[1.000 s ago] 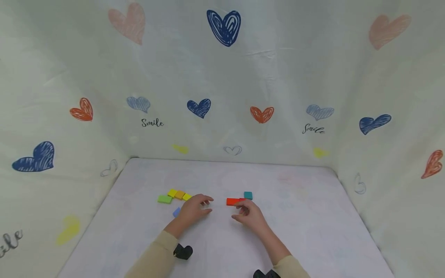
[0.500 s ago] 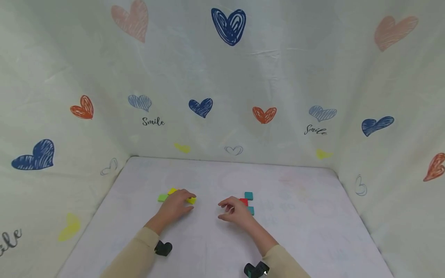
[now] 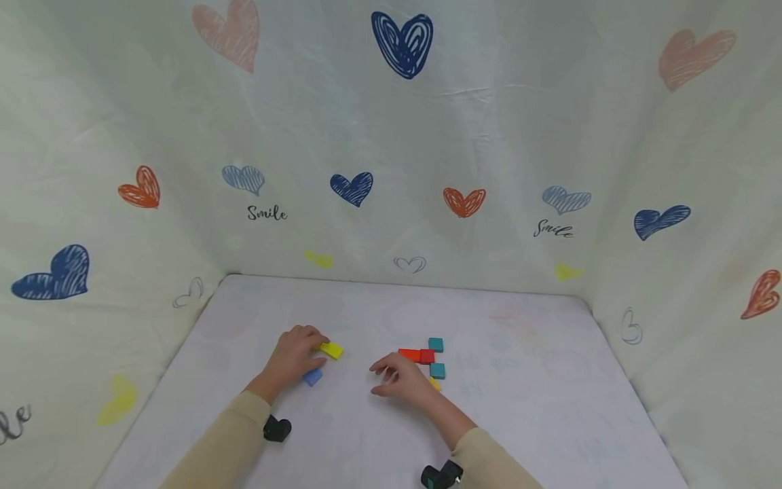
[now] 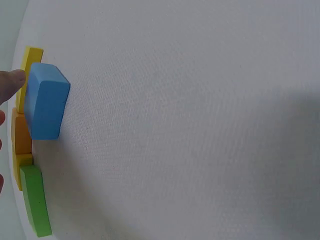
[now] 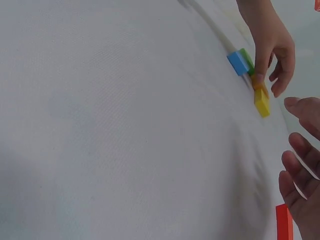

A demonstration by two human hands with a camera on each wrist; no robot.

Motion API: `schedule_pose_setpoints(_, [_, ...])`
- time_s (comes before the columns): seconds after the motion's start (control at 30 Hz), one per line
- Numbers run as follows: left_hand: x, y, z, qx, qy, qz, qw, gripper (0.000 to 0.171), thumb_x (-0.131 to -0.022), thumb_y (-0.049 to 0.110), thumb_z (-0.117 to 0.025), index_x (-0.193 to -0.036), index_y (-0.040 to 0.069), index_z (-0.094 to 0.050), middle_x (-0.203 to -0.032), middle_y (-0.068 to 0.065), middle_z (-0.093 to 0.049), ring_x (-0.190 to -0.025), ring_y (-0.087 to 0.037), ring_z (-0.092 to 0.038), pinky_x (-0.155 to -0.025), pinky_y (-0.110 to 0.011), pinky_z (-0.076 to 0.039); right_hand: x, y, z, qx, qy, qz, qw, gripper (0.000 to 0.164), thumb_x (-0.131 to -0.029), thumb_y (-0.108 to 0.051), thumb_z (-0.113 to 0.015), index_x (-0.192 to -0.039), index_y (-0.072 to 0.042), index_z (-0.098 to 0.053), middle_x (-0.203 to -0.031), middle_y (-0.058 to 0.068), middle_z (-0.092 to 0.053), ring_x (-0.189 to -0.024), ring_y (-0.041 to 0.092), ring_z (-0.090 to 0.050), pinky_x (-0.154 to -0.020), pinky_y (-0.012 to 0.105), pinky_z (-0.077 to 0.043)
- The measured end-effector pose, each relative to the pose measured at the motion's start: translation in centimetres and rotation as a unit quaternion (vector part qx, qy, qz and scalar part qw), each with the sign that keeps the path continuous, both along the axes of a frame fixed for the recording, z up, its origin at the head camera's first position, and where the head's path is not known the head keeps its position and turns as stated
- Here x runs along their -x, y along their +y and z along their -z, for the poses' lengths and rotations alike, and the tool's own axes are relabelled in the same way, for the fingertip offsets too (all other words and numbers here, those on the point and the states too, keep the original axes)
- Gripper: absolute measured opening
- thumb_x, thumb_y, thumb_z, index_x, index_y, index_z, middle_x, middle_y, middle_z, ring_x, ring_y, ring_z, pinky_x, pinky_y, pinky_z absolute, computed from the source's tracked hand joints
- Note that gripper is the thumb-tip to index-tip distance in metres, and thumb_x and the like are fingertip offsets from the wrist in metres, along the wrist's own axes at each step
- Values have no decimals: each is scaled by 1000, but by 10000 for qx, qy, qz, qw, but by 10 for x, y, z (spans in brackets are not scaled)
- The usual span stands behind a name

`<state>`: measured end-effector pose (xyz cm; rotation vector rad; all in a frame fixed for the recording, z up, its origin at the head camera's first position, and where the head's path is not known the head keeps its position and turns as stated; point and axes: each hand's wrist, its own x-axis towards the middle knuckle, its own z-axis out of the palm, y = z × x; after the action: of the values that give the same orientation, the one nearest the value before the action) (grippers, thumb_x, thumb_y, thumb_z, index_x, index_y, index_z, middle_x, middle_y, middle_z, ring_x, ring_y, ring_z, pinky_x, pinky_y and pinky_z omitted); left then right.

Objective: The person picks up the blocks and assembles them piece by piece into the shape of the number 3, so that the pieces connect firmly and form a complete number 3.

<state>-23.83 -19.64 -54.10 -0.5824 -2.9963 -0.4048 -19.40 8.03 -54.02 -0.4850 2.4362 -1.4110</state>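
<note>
My left hand (image 3: 292, 356) hovers over a small cluster of wooden blocks, fingers loosely bent and spread. Close to its fingertips lies a yellow block (image 3: 331, 350), and a blue block (image 3: 313, 377) sits just below the thumb. The left wrist view shows an orange block (image 4: 22, 134), a second yellow one (image 4: 24, 160) and a green block (image 4: 36, 200) in a row, largely covered by the hand in the head view. My right hand (image 3: 403, 382) is held relaxed above the table, nothing between its fingers, just in front of a long red block (image 3: 408, 354).
Beside the long red block are a smaller red block (image 3: 427, 356), two teal blocks (image 3: 436, 344) and a partly hidden yellow-orange block (image 3: 435, 384). The white table (image 3: 519, 407) meets a heart-printed curtain (image 3: 391, 136) at its back and sides.
My left hand has moved left, from beside the cluster to over it. My right hand has shifted left and slightly toward me, uncovering the red blocks and a teal block.
</note>
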Motion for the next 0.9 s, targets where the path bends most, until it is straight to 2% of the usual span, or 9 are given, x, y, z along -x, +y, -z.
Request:
schedule_pose_setpoints(0.27, [8, 1, 8, 72, 99, -28, 9999, 37, -79, 27, -81, -112, 14, -71, -107, -2, -60, -103, -26, -50, -86, -47, -45, -4, -2, 2, 16, -34, -156, 9999, 31, -82, -12, -79, -110, -14, -68, -101, 2, -62, -90, 22, -57, -70, 22, -49])
schedule_pose_setpoints(0.4, [11, 2, 8, 67, 123, -2, 9999, 35, -79, 26, -81, -111, 14, -72, -105, -3, -60, -101, -26, -50, -84, -47, -45, -4, -2, 5, -35, 10, -193, 9998, 30, -82, -13, -79, -110, -13, -69, -100, 1, -63, -87, 19, -57, -71, 22, -49])
schedule_pose_setpoints(0.67, [13, 1, 5, 63, -131, -110, 9998, 33, -81, 23, -79, -111, 13, -72, -106, -4, -58, -103, -27, -47, -87, -46, -44, -5, -4, 5, -56, 88, -256, 9996, 30, -81, -14, -80, -109, -12, -70, -99, 1, -63, -86, 18, -57, -72, 22, -49])
schedule_pose_setpoints(0.9, [14, 4, 7, 31, -25, -106, 9999, 29, -79, 24, -82, -105, 13, -73, -101, -2, -60, -101, -26, -50, -86, -46, -45, -7, 0, 1, -93, 32, -140, 9999, 32, -82, -14, -79, -113, -12, -68, -102, 2, -63, -88, 19, -58, -71, 23, -50])
